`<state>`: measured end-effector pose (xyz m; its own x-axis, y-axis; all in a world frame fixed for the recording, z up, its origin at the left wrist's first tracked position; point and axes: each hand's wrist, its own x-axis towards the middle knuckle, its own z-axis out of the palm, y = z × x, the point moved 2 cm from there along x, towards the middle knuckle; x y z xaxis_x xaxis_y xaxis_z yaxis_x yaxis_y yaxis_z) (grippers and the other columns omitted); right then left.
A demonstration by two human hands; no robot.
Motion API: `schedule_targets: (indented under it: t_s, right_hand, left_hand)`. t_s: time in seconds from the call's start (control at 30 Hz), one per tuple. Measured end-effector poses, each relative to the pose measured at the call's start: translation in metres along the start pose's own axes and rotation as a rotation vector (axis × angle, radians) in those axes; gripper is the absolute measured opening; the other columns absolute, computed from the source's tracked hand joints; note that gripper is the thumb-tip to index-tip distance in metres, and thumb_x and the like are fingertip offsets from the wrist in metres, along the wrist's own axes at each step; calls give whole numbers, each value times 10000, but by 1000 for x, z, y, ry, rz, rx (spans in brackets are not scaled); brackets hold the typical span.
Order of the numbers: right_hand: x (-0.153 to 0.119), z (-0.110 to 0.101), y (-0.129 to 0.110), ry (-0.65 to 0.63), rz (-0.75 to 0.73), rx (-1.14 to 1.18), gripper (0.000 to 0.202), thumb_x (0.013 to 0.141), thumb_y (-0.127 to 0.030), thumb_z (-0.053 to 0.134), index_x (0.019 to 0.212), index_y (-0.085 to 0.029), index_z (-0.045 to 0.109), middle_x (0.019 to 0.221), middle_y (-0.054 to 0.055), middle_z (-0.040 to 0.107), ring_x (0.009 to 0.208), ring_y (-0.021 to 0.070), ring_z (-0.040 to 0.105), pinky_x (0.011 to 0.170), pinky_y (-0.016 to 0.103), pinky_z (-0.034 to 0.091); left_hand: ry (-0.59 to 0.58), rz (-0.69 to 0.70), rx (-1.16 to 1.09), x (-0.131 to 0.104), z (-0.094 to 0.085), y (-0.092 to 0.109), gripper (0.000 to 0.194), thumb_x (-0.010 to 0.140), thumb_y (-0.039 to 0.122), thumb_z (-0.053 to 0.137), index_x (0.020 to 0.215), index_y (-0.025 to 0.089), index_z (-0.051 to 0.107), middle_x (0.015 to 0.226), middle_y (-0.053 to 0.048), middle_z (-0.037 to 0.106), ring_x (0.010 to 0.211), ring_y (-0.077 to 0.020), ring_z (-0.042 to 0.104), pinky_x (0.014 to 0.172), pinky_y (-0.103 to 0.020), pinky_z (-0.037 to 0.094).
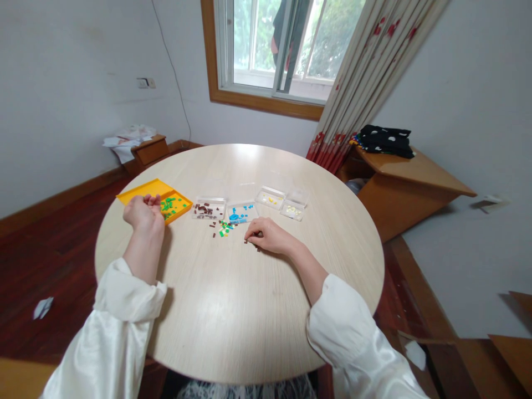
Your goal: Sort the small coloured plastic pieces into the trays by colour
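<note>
My left hand [144,213] is raised at the near side of a yellow case [181,206] that holds green pieces [168,205]. Its fingers are curled upward, and whether they hold anything is too small to tell. My right hand [266,235] pinches at a small brown piece [245,241] on the table, with another brown piece [258,250] under the hand. Between the hands lies a loose pile of green, yellow and brown pieces [224,228]. Behind it stand clear boxes with brown pieces [203,209] and blue pieces [239,214].
Two more clear boxes, with yellow pieces [271,199] and pale pieces [293,210], stand behind my right hand. Everything rests on a round wooden table [233,310]. A wooden cabinet [399,188] with dark cloth on top is at the right, beside a curtain [366,77].
</note>
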<state>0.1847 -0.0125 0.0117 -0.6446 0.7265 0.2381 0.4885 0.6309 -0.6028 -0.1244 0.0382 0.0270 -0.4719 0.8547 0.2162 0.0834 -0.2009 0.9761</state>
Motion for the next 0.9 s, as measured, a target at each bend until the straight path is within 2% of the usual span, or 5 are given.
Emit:
schedule_targets:
  t_s: [0.07, 0.13, 0.2, 0.53, 0.9]
  right_hand:
    - [0, 0, 0, -6, 26, -7, 166, 749, -59, 575, 712, -157, 704, 702, 20, 639, 705, 112, 559, 724, 244, 419]
    - [0, 1, 1, -18, 59, 7, 160, 752, -60, 568, 708, -148, 694, 699, 16, 628, 658, 99, 556, 682, 229, 420]
    - [0, 2, 1, -42, 102, 51, 161, 764, -60, 551, 716, -137, 684, 680, 10, 617, 579, 80, 544, 622, 215, 416]
    - [0, 0, -4, 28, 97, 5, 167, 758, -42, 530, 770, -130, 670, 717, 21, 619, 632, 89, 530, 636, 215, 399]
    - [0, 0, 2, 222, 91, 44, 174, 705, -13, 517, 764, -140, 621, 765, 16, 609, 702, 105, 543, 679, 227, 424]
  left_hand:
    - [156, -49, -108, -4, 3, 5, 254, 764, 86, 326, 697, 214, 116, 626, 57, 227, 544, -75, 282, 627, -220, 371]
    - [486, -209, -435, -11, 5, 9, 262, 756, -28, 298, 748, 215, 201, 634, 63, 312, 536, -56, 343, 609, -182, 389]
    - [575, -268, -592, -17, 10, 15, 270, 787, -59, 276, 805, 209, 261, 635, 64, 346, 523, -49, 368, 569, -156, 390]
    - [560, -304, -634, -24, 16, 20, 283, 808, -95, 274, 758, 181, 301, 622, 63, 349, 468, -26, 326, 466, -116, 313]
    - [530, -292, -583, -18, 10, 8, 322, 785, -101, 314, 804, 220, 320, 680, 44, 459, 596, -60, 518, 536, -192, 478]
